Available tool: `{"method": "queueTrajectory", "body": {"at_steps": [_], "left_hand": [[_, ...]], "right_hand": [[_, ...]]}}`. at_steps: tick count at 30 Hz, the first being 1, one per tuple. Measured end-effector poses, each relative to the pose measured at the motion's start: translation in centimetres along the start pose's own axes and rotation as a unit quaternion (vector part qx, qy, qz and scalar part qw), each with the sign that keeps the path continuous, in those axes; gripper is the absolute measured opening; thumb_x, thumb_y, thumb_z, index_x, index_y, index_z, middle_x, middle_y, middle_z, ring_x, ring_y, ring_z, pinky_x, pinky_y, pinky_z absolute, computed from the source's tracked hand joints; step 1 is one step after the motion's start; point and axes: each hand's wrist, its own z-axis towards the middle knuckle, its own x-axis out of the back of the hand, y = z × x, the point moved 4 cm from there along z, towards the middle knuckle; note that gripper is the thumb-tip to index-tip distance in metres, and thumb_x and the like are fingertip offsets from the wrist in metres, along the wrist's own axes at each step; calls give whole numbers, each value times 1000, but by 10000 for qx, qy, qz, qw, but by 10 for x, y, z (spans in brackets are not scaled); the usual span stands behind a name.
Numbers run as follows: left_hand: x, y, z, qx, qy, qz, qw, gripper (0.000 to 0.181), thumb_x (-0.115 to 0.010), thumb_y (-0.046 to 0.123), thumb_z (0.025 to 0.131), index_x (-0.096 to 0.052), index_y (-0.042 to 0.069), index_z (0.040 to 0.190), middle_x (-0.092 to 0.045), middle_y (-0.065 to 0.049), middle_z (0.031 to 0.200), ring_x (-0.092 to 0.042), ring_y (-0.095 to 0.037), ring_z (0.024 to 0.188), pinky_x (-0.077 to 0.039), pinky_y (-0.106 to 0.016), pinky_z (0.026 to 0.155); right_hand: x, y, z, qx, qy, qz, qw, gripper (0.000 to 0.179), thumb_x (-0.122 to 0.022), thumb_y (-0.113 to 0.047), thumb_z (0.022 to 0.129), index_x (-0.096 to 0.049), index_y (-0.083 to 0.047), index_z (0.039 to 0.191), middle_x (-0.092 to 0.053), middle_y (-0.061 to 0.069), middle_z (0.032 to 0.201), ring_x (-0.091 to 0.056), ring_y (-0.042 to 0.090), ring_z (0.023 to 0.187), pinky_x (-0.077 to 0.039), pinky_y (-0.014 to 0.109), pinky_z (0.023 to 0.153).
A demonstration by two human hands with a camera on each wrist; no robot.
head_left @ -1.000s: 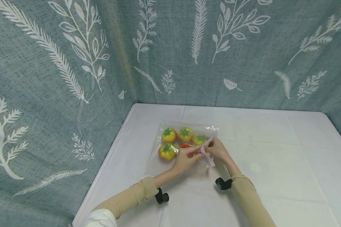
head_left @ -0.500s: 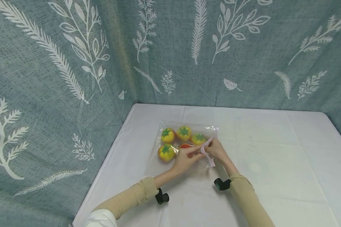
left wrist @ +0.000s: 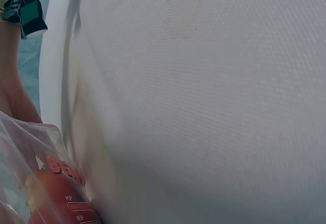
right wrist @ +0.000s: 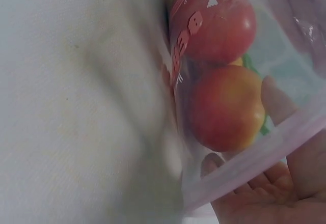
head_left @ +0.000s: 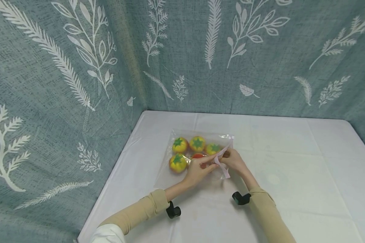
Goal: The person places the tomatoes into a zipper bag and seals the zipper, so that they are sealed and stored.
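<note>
A clear plastic bag (head_left: 167, 179) with a pink strip (head_left: 225, 171) along its mouth lies on the white table, mouth toward the right. Inside are several red-and-yellow tomatoes (head_left: 177, 163), most with green star-shaped tops upward. My left hand (head_left: 196, 172) reaches over the bag and holds the film at the mouth; its fingers partly cover the red print. My right hand (head_left: 233, 162) is at the mouth. In the right wrist view its thumb (right wrist: 277, 102) and a fingertip show through the film, spread at the edge of one tomato (right wrist: 226, 109); another tomato (right wrist: 216, 23) lies beyond.
The white-covered table (head_left: 292, 175) extends to the right of the bag and toward the person. A blue-green leaf-patterned curtain (head_left: 194, 84) stands behind and on the left. Black wrist cameras (head_left: 174, 211) hang below both forearms.
The tomatoes have shifted slightly left inside the bag. My right wrist has drawn back a little to the right. The left hand stays where it was.
</note>
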Motion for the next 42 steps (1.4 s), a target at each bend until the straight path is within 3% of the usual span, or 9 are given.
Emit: {"method": "queueTrajectory", "body": {"at_steps": [6,12,19,24,29,32,37,39,42], "left_hand": [[1,0,0,-13,15,57,10000,38,-73,9,81,-66,2,118,-70,-15,110,-49,2,69,-41,-13,57],[3,0,2,7,49,52,10000,38,-73,9,81,-66,2,118,-71,-15,106,-48,1,68,-40,-13,57],[15,41,4,45,-3,166,9999,34,-70,1,82,-64,-6,115,-70,-21,103,-46,0,66,-40,-12,59],[19,40,7,301,-65,-58,9995,34,-68,2,84,-63,-6,117,-67,-22,111,-54,2,77,-47,-12,66],[23,41,9,436,-58,-260,9987,34,-68,1,84,-63,-7,117,-66,-22,113,-62,-9,87,-52,-18,73],[25,42,11,460,-49,-379,9982,34,-68,1,84,-63,-8,116,-65,-22,114,-64,-18,96,-53,-22,78],[26,34,14,399,-34,-555,9977,35,-68,-2,83,-62,-10,116,-67,-25,108,-67,-18,91,-53,-17,74],[26,26,15,446,-47,-693,9966,36,-67,-3,83,-60,-10,117,-67,-26,106,-67,-15,89,-52,-15,72],[25,14,16,602,-142,-980,9933,37,-65,-4,84,-58,-10,121,-66,-27,108,-66,-11,92,-52,-14,75]], "right_hand": [[4,-2,-6,184,-160,195,9995,51,-61,-9,88,-45,9,133,-50,29,135,-49,43,124,-41,49,104],[9,-5,-15,227,-342,403,9983,62,-65,-21,90,-40,0,142,-43,24,143,-43,41,130,-37,49,107],[22,-9,-24,137,-383,228,9989,68,-66,-30,90,-36,-2,144,-38,21,148,-39,40,133,-36,52,107],[30,-12,-28,156,-413,142,9989,69,-63,-31,91,-33,-2,146,-36,19,150,-38,38,135,-35,51,108],[38,-13,-32,153,-342,150,9992,68,-63,-34,91,-35,-5,145,-38,17,149,-39,36,134,-35,51,108],[44,-12,-33,180,-242,197,9993,65,-63,-32,92,-37,-5,145,-40,17,148,-42,36,133,-36,51,107],[56,-11,-36,289,147,246,9992,60,-60,-33,93,-41,-5,142,-46,17,144,-46,34,130,-38,50,106],[61,-11,-37,350,434,246,9981,58,-59,-35,94,-43,-6,141,-48,16,142,-48,32,128,-41,44,105],[71,-11,-39,454,933,312,9941,55,-56,-35,95,-44,-7,141,-50,13,141,-53,20,125,-45,24,99]]}}
